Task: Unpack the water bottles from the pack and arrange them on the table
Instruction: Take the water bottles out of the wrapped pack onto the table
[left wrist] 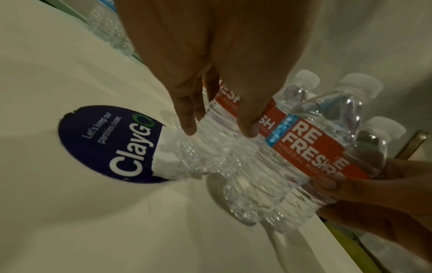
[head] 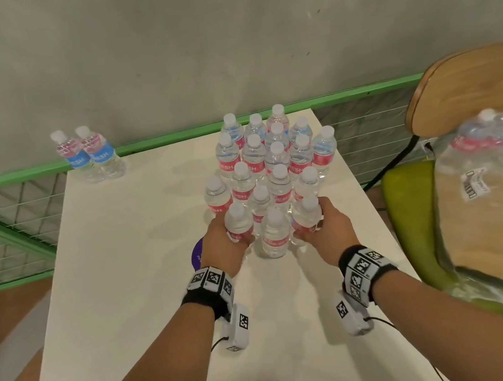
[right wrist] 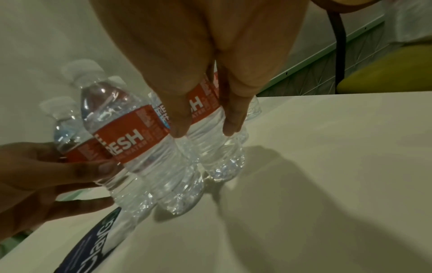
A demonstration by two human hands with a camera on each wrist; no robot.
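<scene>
Several upright red-labelled water bottles (head: 276, 166) stand clustered on the white table (head: 128, 292). My left hand (head: 228, 241) grips one bottle (head: 238, 222) at the cluster's front left, fingers (left wrist: 187, 120) curled round its body (left wrist: 233, 96). At the front right, my right hand (head: 318, 225) grips another bottle (head: 307, 214), its fingers (right wrist: 177, 125) lying over the red label (right wrist: 201, 107). A third bottle (head: 275, 234) stands between the two. Whether the held bottles touch the tabletop is unclear. The plastic-wrapped pack (head: 499, 161) lies on a chair to the right.
Two blue-labelled bottles (head: 88, 155) stand at the table's far left corner. A purple round sticker (head: 197, 253) (left wrist: 105, 144) lies on the table beside my left hand. A green rail (head: 153, 143) and mesh run behind the table. The wooden chair (head: 470, 83) stands close to the right edge.
</scene>
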